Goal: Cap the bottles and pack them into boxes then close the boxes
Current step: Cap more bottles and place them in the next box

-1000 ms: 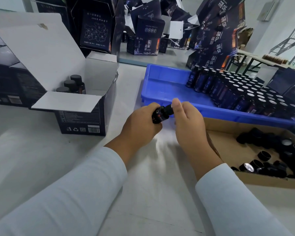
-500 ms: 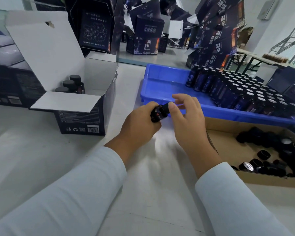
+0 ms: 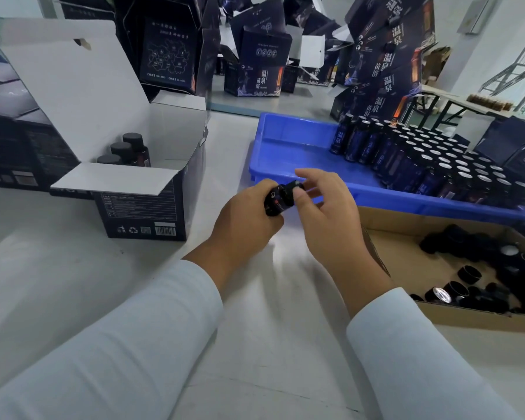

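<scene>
My left hand (image 3: 246, 219) grips a small dark bottle (image 3: 275, 203), tilted with its top pointing right. On that top sits a black cap (image 3: 291, 190), pinched between the thumb and fingers of my right hand (image 3: 325, 213). To the left stands an open dark box (image 3: 140, 207) with white flaps, and three capped bottles (image 3: 128, 150) stand inside it. A blue tray (image 3: 285, 147) behind my hands holds several uncapped bottles (image 3: 422, 165) in rows. A shallow cardboard box (image 3: 400, 253) at the right holds several loose black caps (image 3: 467, 274).
Closed and open dark printed boxes (image 3: 261, 68) are stacked along the back of the white table (image 3: 73, 283). A large dark carton (image 3: 9, 140) stands at the far left. A folding table (image 3: 455, 101) stands at the far right.
My right hand's fingers have shifted round the cap, from wrapped over it to a looser pinch with the fingers spread. The bottle stays in my left hand at the same spot.
</scene>
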